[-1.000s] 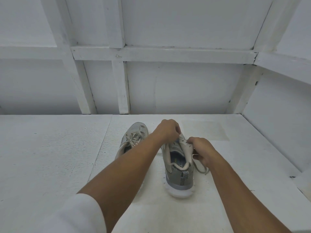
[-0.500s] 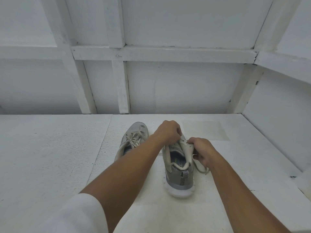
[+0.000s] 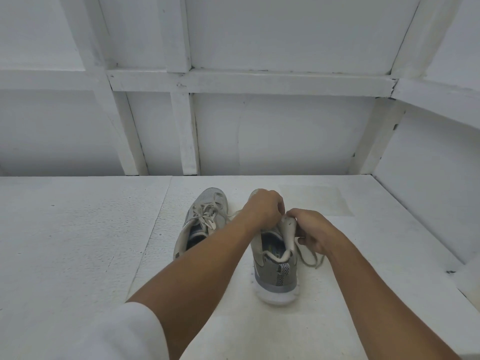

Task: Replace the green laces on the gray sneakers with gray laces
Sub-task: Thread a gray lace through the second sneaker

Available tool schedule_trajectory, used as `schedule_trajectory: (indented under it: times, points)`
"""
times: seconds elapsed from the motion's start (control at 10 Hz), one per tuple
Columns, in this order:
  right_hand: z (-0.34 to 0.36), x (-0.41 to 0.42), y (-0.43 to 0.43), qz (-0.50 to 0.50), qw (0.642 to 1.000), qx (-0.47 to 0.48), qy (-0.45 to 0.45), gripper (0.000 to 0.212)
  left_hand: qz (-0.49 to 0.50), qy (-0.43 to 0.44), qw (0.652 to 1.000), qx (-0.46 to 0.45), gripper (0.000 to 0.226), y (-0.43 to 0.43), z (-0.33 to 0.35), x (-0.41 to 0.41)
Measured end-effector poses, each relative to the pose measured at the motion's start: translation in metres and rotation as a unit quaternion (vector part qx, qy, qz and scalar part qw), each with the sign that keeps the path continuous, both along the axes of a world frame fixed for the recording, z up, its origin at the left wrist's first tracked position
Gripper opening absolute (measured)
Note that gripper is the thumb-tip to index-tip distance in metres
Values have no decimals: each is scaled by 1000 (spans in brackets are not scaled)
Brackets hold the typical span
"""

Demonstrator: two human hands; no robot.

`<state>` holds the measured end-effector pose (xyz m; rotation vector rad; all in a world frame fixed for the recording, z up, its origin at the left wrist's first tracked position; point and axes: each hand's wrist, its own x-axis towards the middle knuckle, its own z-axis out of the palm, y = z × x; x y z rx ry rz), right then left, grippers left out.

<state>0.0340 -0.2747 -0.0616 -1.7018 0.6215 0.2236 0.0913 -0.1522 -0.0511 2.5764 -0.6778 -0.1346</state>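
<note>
White panelled walls enclose a white worktop [image 3: 78, 242]. The near sneaker [image 3: 275, 276] stands on it, heel toward the person. The other sneaker [image 3: 205, 219] lies just left of it, laced. The left hand [image 3: 265, 206] curls over the near sneaker's lacing; whether it pinches anything I cannot tell. The right hand [image 3: 311, 229] grips the raised tongue [image 3: 288, 229]. A loose lace [image 3: 311, 261] trails right of the near sneaker. It looks thin, limp and light, probably best pinched close to an eyelet while the soft upper is steadied.
</note>
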Motion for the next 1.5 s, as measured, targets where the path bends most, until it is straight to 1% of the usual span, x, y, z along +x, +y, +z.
schedule_trajectory:
  times: [0.1,0.2,0.3,0.4,0.5,0.6,0.7,0.8,0.9,1.0,1.1,1.2,1.3,1.4,1.5]
  points:
    - [3,2,-3,29,999,-28,5,24,24,-29,999,4,17,-5,-5,-7]
    - [-1,7,-4,55,995,-82,-28,25,46,-98,994,17,22,-2,-4,-13]
    - [-3,9,-4,58,981,-150,-105,20,125,-124,981,-81,25,10,-5,-28]
    - [2,20,-11,29,952,-247,-178,19,206,-57,954,-212,19,22,-19,-43]
    - [40,38,-31,-154,933,117,-302,30,245,21,915,-321,16,27,-32,-50]
    - [83,40,-59,-245,781,442,-368,31,250,69,882,-392,17,31,-37,-52]
    - [81,36,-52,-106,918,81,-374,20,250,112,859,-432,21,32,-42,-54]
    - [26,28,-33,282,810,-470,-210,9,258,127,843,-454,23,31,-47,-53]
    - [4,22,-31,273,826,-455,-189,10,257,133,834,-471,21,31,-46,-54]
    - [21,25,-36,165,895,-335,-246,13,262,130,831,-472,18,32,-47,-55]
    - [48,32,-42,-21,953,25,-302,23,265,116,834,-469,18,30,-49,-54]
    - [65,40,-51,-117,892,288,-328,24,267,106,843,-455,24,29,-51,-53]
    - [72,46,-56,-153,869,325,-341,22,264,98,846,-453,25,28,-53,-53]
    - [77,48,-61,-163,868,312,-351,23,266,92,851,-444,25,29,-50,-53]
    - [78,47,-62,-170,885,244,-359,23,270,83,871,-403,24,27,-41,-48]
